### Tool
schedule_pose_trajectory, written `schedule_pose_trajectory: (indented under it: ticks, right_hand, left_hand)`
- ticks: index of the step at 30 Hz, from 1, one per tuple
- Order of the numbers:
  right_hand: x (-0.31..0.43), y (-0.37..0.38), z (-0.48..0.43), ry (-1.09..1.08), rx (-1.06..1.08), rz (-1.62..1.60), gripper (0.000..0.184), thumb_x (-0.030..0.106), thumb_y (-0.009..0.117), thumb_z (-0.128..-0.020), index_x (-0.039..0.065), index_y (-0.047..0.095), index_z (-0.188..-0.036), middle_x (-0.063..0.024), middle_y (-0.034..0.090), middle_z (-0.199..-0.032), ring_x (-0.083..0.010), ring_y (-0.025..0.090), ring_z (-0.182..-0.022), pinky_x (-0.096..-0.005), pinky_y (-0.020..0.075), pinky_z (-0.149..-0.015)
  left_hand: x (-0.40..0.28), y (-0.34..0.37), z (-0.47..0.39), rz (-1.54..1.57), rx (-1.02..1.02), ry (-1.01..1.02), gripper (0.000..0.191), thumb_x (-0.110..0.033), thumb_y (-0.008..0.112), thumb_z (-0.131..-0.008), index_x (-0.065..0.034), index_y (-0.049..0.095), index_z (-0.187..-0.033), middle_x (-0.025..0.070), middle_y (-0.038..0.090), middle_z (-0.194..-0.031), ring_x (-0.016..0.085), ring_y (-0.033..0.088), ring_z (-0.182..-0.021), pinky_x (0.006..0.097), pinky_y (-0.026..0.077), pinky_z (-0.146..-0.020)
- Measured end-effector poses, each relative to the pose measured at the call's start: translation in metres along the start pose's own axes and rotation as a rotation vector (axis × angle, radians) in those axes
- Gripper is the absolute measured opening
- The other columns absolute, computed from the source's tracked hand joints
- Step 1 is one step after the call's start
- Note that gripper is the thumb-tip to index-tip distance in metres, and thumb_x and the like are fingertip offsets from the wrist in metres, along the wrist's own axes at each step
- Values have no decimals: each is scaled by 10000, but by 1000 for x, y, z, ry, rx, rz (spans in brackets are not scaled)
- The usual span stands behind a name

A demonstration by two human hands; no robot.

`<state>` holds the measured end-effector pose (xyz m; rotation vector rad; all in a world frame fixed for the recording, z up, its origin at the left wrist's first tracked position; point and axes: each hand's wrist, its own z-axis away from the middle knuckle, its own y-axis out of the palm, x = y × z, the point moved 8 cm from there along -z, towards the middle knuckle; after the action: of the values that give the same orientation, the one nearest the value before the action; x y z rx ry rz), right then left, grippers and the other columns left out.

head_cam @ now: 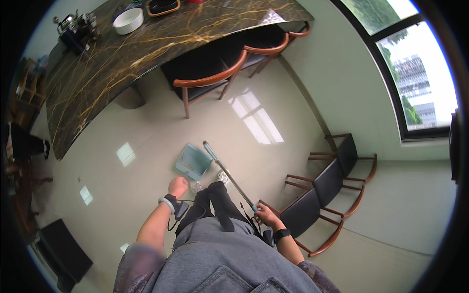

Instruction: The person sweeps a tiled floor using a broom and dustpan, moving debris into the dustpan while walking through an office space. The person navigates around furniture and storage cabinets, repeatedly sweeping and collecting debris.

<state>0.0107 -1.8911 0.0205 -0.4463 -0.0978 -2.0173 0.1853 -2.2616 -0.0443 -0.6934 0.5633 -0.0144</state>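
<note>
My right hand [266, 215] is closed around the upper end of a long broom [234, 183], which has a metal stick and light-blue ends. Its lower end reaches the floor close to the right side of a light-blue dustpan [196, 158]. Small crumbs or debris lie inside the pan. My left hand [178, 187] is curled into a fist near the pan's rear left corner. Whether it grips a handle is hidden by the hand itself. Both wrists carry straps with small dark devices. My feet, in whitish coverings, are just behind the pan.
A dark marble table [154, 55] with gold veins spans the far side, bearing a white bowl [128, 21]. Wooden armchairs [216, 77] are tucked under it. Several black-seated chairs [331, 181] line the right. Glossy floor tiles [154, 190] reflect the window [414, 73].
</note>
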Motion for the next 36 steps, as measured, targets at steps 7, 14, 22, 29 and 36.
schedule_pose_trajectory:
  ticks: [7,14,22,29,36]
  right_hand:
    - [-62,-37,19,64,-295,-122,221,101,534,-733,-2,420,-893,-99,512,-604,-170,497,-443,-298,402,-373]
    - [-100,-92,18,107,-414,-489,245,29,472,-781,27,362,-1000,-94,460,-598,-155,442,-423,-295,351,-339]
    - [-105,-228,-22,28,-540,-360,356,2,459,-779,24,370,-1123,-110,505,-612,-179,468,-408,-324,367,-330]
    - [-45,-332,-82,-104,-534,-250,407,0,446,-742,76,411,-1140,-88,507,-564,-163,484,-399,-302,382,-329]
    - [-2,-306,-137,-136,-456,125,305,54,479,-742,-3,463,-1042,-218,583,-737,-307,597,-533,-383,503,-459]
  left_hand:
    - [-28,7,2,-59,-13,49,171,-220,625,-666,-58,641,-717,156,621,-720,302,605,-720,375,472,-678]
    - [-91,39,7,-166,40,230,182,-222,631,-660,-60,647,-740,166,617,-717,317,599,-740,381,472,-691]
    - [-171,97,22,-181,65,121,175,-250,620,-678,-104,655,-768,140,628,-757,300,604,-761,380,475,-684]
    - [-217,164,19,-167,36,84,188,-266,637,-675,-88,647,-735,150,624,-747,304,601,-753,384,469,-682]
    - [-225,194,35,-262,54,-113,57,-159,600,-686,-178,653,-697,78,633,-760,282,601,-767,366,476,-672]
